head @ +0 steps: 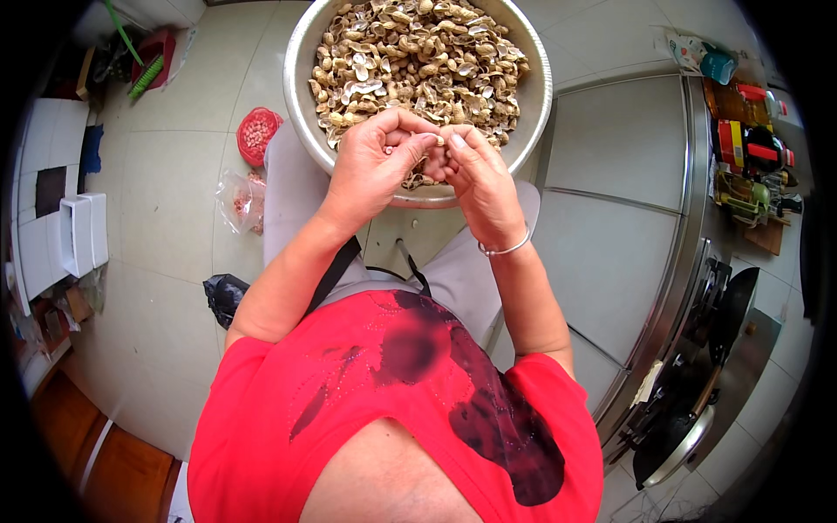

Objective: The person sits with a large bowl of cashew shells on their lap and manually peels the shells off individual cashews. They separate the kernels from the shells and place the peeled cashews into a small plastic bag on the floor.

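My left hand and my right hand meet over the near rim of a large metal basin. Between their thumbs and forefingers is a small peanut, partly covered by the fingertips. A pinkish peanut kernel shows in the curl of my left fingers. Peanut shells and pods fill much of the basin. A silvery bangle circles my right wrist.
On the floor at left are a red container of peanut kernels, a clear plastic bag with kernels and a black plastic bag. Grey cabinet doors flank my right side, below a counter with bottles and a wok.
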### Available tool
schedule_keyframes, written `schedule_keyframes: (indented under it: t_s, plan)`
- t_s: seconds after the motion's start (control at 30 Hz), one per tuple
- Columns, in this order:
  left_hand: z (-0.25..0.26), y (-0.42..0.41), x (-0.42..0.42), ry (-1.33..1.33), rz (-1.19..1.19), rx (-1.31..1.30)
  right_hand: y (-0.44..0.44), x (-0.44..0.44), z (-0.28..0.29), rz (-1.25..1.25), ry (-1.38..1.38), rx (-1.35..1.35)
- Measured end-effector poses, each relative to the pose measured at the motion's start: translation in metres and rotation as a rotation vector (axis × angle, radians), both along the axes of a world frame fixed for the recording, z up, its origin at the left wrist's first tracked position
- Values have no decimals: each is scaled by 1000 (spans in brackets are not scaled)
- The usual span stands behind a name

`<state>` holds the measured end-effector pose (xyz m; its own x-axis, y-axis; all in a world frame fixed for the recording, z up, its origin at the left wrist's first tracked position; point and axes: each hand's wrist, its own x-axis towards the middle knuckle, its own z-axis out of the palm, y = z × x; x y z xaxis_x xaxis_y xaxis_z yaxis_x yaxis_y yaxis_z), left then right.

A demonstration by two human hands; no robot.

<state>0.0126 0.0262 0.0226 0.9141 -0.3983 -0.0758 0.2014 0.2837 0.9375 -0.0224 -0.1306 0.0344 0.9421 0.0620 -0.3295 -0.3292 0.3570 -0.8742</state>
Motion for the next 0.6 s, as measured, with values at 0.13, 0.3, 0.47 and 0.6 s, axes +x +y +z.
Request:
schedule_keyframes:
  t_s: [0.13,0.3,0.47,0.6]
  plan:
    - [-3,1,2,-37,-17,30,-6,-1,-1,120,32,-32]
    - [-8,9,5,87,-150,-89,-11,-1,9,260,84,38]
    - [-1,6,5,149,-149,-160,-10,-4,10,273,25,60]
    - [-7,0,3,194,-125,-278,-3,-6,5,226,-71,10]
